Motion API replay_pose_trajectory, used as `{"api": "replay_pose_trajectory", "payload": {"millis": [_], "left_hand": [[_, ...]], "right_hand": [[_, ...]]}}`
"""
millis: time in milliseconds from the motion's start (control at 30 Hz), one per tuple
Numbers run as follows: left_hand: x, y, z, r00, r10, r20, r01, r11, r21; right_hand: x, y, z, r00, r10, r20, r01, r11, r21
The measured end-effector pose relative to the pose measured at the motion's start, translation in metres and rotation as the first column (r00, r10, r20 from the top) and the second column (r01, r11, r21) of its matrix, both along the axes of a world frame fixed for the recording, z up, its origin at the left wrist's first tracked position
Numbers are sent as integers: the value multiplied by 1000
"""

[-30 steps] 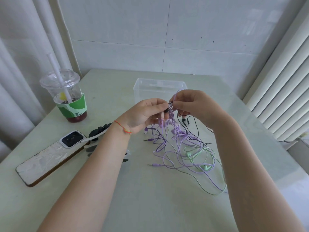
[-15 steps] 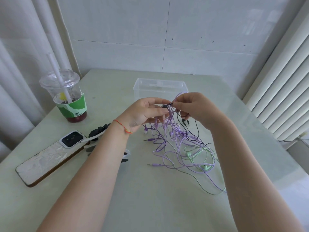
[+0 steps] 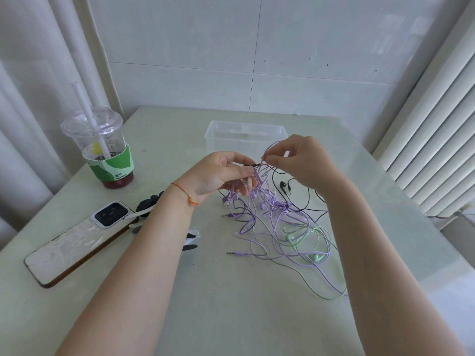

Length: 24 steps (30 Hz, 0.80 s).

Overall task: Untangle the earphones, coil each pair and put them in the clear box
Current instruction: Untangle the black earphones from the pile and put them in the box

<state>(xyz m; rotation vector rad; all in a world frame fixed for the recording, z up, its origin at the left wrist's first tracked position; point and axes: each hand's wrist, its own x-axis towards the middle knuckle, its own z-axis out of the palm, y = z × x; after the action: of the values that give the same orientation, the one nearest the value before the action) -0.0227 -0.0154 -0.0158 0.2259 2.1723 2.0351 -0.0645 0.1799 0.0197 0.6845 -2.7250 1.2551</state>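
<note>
my right hand point(image 3: 303, 163) has lifted a purple loop off the tangle point(image 3: 272, 214) my left hand point(image 3: 218, 176) pinches, both just this side of the clear box point(image 3: 245, 136).

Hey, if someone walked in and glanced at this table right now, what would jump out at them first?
Probably the tangle of earphones, purple, green and black, sprawled mid-table, its top lifted by the left hand and right hand, which pinch its cords. Behind the hands sits the clear box with nothing visible in it, and at far left a drink cup with a straw.
</note>
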Motion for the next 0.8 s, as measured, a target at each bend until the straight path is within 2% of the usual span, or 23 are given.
{"api": "replay_pose_trajectory", "payload": {"millis": [67,233,333,500,633,800], "left_hand": [[1,1,1,999,-43,1,43,999,-3],[3,1,2,994,-110,2,110,994,5],[4,2,1,993,-121,2,121,993,-3],[4,4,1,993,-118,15,119,991,-57],[4,2,3,996,-80,34,80,997,-4],[3,-3,2,1000,-6,-3,6,1000,-29]], "right_hand": [[1,-1,-2,1000,23,19,-23,1000,-15],[2,1,-2,970,107,217,-85,990,-109],[4,3,0,949,139,282,-120,989,-83],[5,-2,-4,966,138,217,-157,985,75],[6,-2,-4,969,160,187,-164,987,6],[6,-3,-1,980,147,133,-140,988,-60]]}}
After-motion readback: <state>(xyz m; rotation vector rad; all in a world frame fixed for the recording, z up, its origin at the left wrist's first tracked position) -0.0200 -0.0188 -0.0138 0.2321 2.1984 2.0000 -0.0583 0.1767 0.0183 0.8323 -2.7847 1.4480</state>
